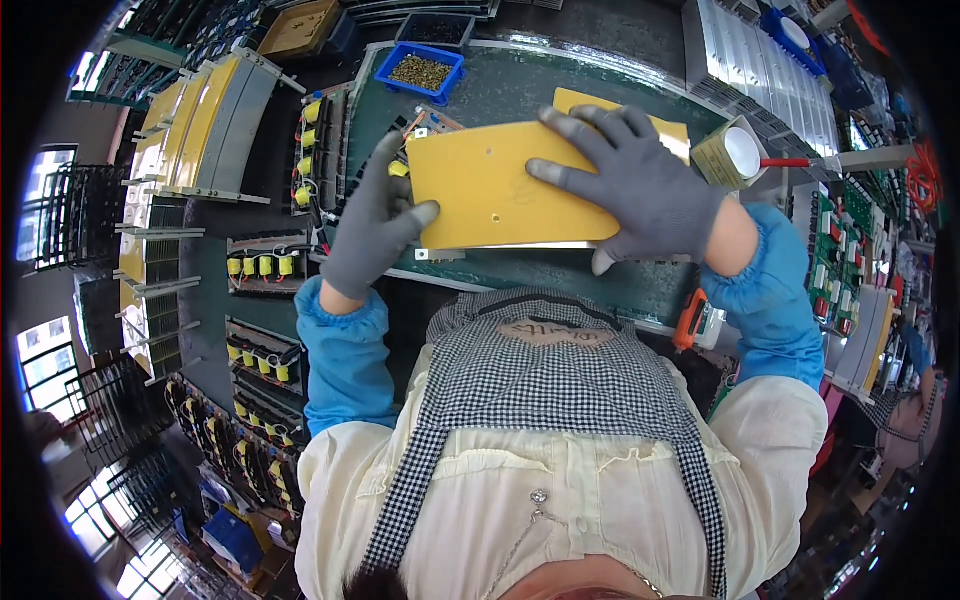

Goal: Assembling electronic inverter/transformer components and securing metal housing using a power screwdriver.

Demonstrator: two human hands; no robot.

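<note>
A flat yellow panel [465, 180] with small holes and silvery brackets at its left end is held between my hands above the green bench. My left hand [375, 225], in a grey glove, grips its left end, thumb on the face and other fingers at the edge. My right hand [640, 180], gloved alike, spreads across the panel's right part. Its thumb reaches past the near edge. Behind the far edge shows another yellow piece [572, 98], mostly covered. A small board with wiring [435, 122] is partly hidden behind the panel.
A blue bin [420, 72] of small brass-coloured parts stands at the far side. At the right are a white-topped round container [738, 155] and an orange-handled tool [690, 320]. Boards with yellow components [265, 265] lie left. Stacked panels [205, 125] stand beyond.
</note>
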